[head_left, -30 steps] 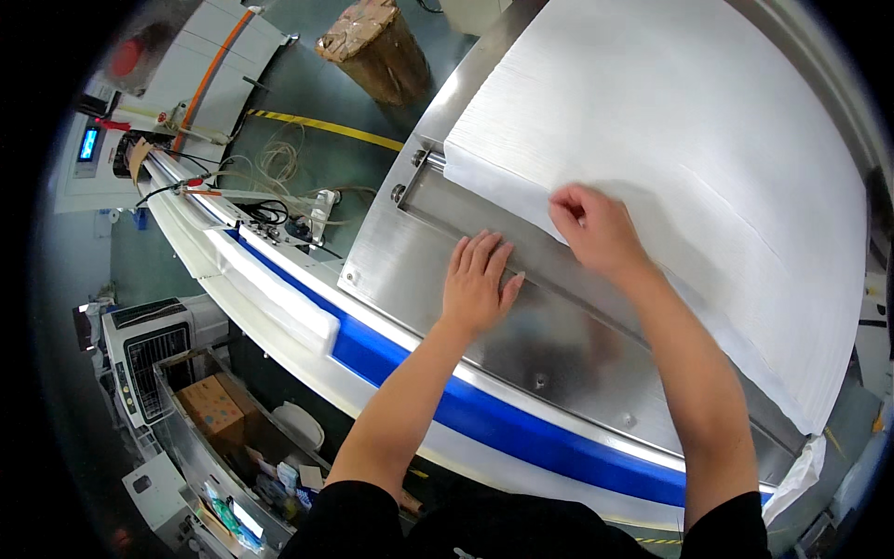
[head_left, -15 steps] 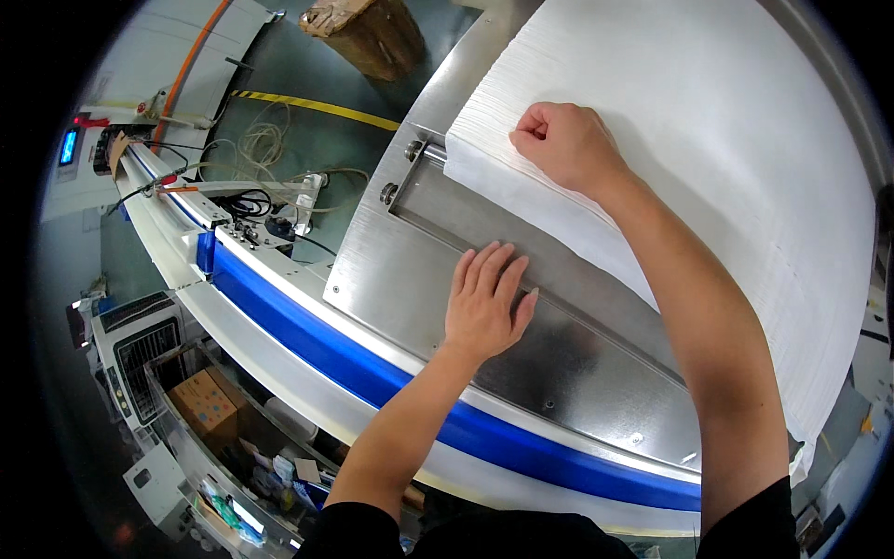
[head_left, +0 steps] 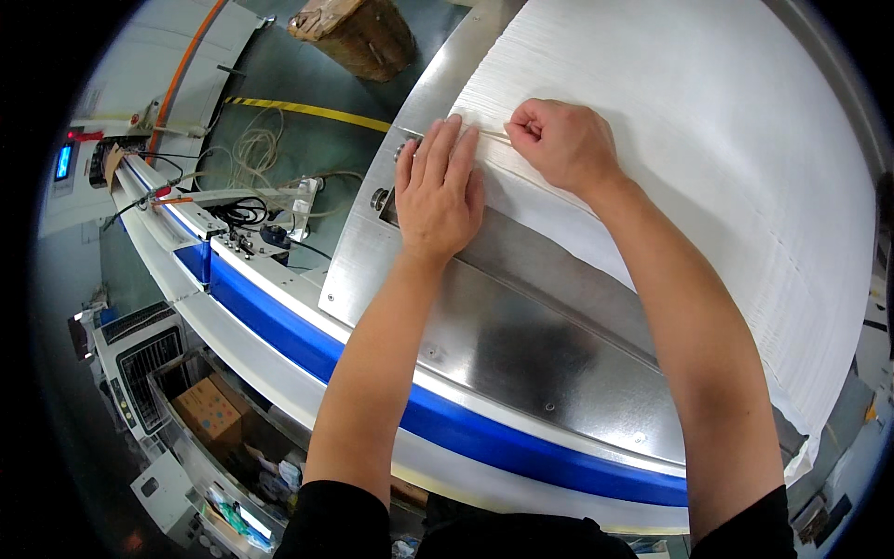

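A thick stack of thin white sheets, soft like fabric, covers the right part of a metal table. My right hand rests on the stack near its left edge, fingers curled in a pinch. A raised ridge of the top sheet runs into that pinch, though the fingertips are partly hidden. Flat and with fingers stretched out, my left hand lies at the near left corner of the stack, fingertips touching its edge. Beneath the left hand a metal rod end and round knob show at the table's slot.
A blue strip and white rail run along the table's near side. Coiled cables lie on the floor at left. Beyond them stands a brown wrapped block. A bin with a cardboard box sits at lower left.
My left hand has moved up and left from the bare metal to the corner of the stack. The right hand stays closed at nearly the same spot.
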### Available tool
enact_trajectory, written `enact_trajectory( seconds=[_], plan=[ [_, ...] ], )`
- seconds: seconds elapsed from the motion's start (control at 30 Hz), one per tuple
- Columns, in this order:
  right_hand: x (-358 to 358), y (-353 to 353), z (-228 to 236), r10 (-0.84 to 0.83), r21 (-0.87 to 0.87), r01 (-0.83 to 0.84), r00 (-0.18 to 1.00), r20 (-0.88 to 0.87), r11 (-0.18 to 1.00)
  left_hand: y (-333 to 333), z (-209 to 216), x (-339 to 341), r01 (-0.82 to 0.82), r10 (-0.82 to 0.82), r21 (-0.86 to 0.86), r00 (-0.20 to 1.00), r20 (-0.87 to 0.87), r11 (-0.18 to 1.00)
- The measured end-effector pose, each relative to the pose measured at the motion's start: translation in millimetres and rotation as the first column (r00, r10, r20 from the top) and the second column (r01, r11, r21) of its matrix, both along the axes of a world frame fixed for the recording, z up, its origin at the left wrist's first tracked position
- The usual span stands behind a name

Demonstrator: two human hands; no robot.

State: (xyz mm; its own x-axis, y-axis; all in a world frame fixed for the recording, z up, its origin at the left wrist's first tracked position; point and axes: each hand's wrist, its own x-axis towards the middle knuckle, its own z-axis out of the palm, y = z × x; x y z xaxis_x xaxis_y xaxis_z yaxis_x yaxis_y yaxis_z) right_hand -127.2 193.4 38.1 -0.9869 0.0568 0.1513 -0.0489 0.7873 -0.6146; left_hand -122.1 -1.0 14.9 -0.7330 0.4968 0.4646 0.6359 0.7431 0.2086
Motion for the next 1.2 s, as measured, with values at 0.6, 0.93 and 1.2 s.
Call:
enact_trajectory(
  seconds=[0.6,0.93,1.2],
  plan=[
    [0,2,2,-0.010,0.015,0.009,0.999,0.046,1.000,-6,-9,2,0.019,-0.018,0.039,1.000,-0.023,0.999],
    [-1,2,1,-0.024,-0.003,0.024,0.998,0.050,1.000,-10,-11,5,0.014,-0.013,0.048,1.000,-0.007,0.999],
    [-1,1,3,-0.050,-0.007,0.051,0.993,0.107,0.999,-6,-7,4,0.008,-0.007,0.055,1.000,-0.015,0.998]
  ],
)
